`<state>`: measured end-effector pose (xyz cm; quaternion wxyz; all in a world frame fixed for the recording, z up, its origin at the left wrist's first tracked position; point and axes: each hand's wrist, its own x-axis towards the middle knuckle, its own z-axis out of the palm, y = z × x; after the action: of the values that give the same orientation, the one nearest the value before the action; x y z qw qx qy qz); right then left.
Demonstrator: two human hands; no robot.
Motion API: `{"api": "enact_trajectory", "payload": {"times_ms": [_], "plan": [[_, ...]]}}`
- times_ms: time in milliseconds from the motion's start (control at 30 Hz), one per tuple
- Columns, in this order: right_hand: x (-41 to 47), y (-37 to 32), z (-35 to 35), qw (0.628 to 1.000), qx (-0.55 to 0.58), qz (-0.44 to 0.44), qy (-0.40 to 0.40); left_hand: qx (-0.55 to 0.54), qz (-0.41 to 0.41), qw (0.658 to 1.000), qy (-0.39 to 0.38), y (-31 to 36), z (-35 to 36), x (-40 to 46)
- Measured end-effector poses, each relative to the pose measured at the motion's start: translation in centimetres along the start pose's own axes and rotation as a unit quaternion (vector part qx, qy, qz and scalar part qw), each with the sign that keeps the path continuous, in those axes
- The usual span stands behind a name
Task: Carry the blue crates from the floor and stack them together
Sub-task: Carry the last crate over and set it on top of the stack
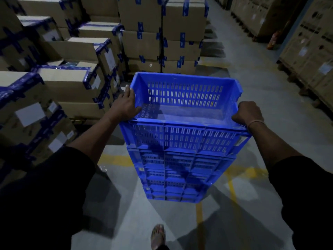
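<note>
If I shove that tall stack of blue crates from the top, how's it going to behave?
The stack looks tall and narrow, so pushing high could tip it. The top crate is empty with slotted walls, so probably light and stiff. Both hands grip its rim; pushing lower seems safer.

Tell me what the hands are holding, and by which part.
Both hands hold the top blue perforated plastic crate by its side rims: left hand on the left rim, right hand on the right.
</note>
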<state>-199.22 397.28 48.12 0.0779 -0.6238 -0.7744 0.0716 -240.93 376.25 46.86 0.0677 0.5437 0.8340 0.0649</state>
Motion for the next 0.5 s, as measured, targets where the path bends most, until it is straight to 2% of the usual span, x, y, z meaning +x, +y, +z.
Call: {"api": "enact_trajectory", "payload": {"times_ms": [67,167,300,400,433,467,500], "plan": [[-0.4,0.2,-0.6,0.998,0.052,-0.002,-0.024,0.031,-0.004,0.999,0.026,1.1,0.2,-0.7],[-1.3,0.6,-1.1,0.994,0.107,-0.003,-0.037,0.015,0.025,0.998,0.051,5.4,1.2,-2.5],[-4.4,1.1,-0.2,0.994,0.106,0.020,-0.032,0.011,0.192,0.978,0.083,14.4,3.7,-4.6],[-5.6,1.6,0.3,0.986,0.165,0.026,-0.009,0.035,0.263,0.961,0.075,20.2,4.6,-4.9],[-5.5,2.1,0.2,0.971,0.234,0.024,-0.036,0.053,0.280,0.956,0.065,21.5,4.4,-4.8],[-5.5,2.7,0.0,0.935,0.347,0.032,-0.070,0.072,0.294,0.952,0.048,22.3,4.3,-4.6],[-5.6,3.3,-0.3,0.872,0.476,0.055,-0.098,0.083,0.304,0.949,0.031,22.7,4.2,-4.2]]}}
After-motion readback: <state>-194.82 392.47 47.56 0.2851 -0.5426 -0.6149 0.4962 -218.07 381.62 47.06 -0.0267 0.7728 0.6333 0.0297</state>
